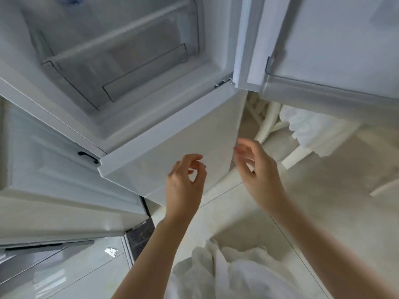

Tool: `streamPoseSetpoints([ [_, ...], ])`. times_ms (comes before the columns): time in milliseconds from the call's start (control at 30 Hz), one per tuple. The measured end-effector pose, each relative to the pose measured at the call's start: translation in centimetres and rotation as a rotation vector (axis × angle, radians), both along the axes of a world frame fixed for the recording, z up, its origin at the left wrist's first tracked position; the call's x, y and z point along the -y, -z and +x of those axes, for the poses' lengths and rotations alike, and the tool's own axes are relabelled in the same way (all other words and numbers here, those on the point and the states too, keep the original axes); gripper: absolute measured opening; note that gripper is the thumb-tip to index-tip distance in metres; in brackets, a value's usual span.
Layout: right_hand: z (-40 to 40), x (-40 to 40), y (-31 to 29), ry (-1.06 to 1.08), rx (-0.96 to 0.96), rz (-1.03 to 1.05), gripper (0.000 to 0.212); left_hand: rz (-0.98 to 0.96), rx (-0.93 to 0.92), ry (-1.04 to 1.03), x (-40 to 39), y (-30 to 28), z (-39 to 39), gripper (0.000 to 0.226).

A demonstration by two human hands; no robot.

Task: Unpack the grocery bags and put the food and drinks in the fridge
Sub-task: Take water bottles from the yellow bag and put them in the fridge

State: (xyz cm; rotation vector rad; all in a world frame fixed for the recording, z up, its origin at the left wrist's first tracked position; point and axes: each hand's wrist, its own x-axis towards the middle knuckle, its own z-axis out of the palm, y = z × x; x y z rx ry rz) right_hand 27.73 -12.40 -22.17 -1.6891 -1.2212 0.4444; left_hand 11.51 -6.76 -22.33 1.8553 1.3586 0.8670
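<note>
The fridge (121,67) fills the upper left of the frame, its upper door (323,50) swung wide to the upper right, leaving the compartment mouth unobstructed. Inside, a clear drawer (121,67) sits under a white shelf edge. The closed lower door (183,137) juts toward frame centre. In front of it the left hand (183,182) and right hand (257,169) hover apart, fingers loosely curled and holding nothing. A white plastic bag (228,270) lies crumpled at bottom centre on pale floor tiles (313,201).
</note>
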Motion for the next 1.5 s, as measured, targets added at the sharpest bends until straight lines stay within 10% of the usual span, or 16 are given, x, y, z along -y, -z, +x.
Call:
streamPoseSetpoints([
  [800, 23.2, 38.4, 4.6, 0.477, -0.022, -0.324, 0.026, -0.164, -0.202, 0.668, 30.1, 4.8, 30.0, 0.013],
  [1500, 52.5, 25.6, 5.0, 0.527, -0.022, -0.319, 0.026, -0.193, -0.402, 0.753, 17.3, 5.4, 58.9, 0.016],
])
